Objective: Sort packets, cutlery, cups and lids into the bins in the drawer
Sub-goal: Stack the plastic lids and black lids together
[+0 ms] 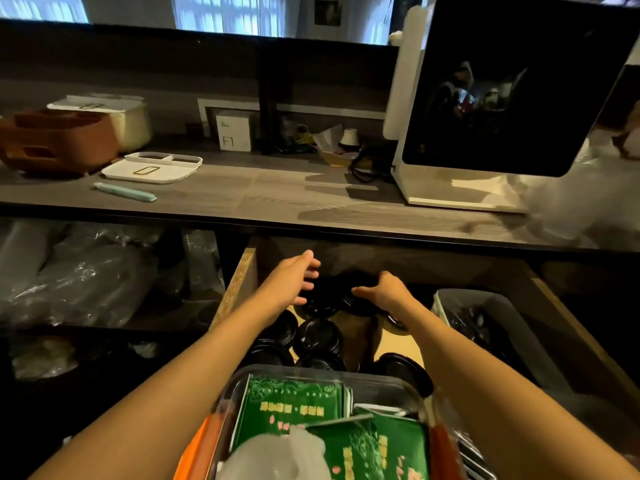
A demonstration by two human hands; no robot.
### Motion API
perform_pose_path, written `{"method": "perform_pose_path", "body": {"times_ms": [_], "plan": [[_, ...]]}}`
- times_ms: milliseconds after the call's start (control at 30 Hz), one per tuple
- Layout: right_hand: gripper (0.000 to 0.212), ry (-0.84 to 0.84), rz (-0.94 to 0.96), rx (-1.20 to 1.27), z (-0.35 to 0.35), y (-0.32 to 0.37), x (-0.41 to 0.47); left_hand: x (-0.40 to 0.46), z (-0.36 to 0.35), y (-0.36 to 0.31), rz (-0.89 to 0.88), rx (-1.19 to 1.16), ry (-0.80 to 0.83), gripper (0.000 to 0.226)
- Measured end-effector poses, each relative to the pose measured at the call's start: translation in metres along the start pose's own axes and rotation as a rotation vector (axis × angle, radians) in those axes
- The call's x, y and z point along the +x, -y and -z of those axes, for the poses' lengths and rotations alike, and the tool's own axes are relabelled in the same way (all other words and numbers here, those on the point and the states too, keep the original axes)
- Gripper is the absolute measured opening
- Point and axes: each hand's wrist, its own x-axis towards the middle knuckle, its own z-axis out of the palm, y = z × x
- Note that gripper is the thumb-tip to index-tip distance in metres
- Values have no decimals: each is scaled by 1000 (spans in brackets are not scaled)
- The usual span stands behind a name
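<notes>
Below the grey wood-grain counter, inside the open wooden drawer, the sorting looks well under way but not finished; green printed paper packets already fill a clear plastic bin at six o'clock, and dark plastic cutlery, hard to make out in the gloom, lies in a grey plastic bin at three o'clock; round black plastic cup lids lie loose on the drawer floor between those bins and the back wall, in no bin that I can see, so I judge them the work left; no cups show plainly in the drawer. Both hands reach toward twelve o'clock, to the rear of the drawer; the left hand hovers with fingers spread and relaxed, grasping nothing, the rearmost lids just to its right at three o'clock; the right hand arches palm-down over those same rear lids, its fingertips hidden, so I cannot tell whether it grips one; the nearer lids lie under the forearms, toward six o'clock of both hands.
</notes>
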Motion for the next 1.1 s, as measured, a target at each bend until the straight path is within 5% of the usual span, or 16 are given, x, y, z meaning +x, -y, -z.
{"method": "perform_pose_path", "body": {"times_ms": [200,500,633,767,900,1100], "plan": [[46,75,-48,-127,-19,-16,28,19,-5,25,7,-13,-49,36],[32,9,-23,131,-3,9,-1,15,-9,22,30,-198,-93,44],[15,13,54,466,12,29,-40,-1,-14,12,24,-305,10,33],[5,-72,116,520,18,40,-75,-15,-22,5,106,-522,198,64],[14,-144,128,528,23,42,-99,-22,-22,0,113,-610,213,40],[20,-142,127,709,30,43,-126,-28,-24,-1,103,-537,269,42]]}}
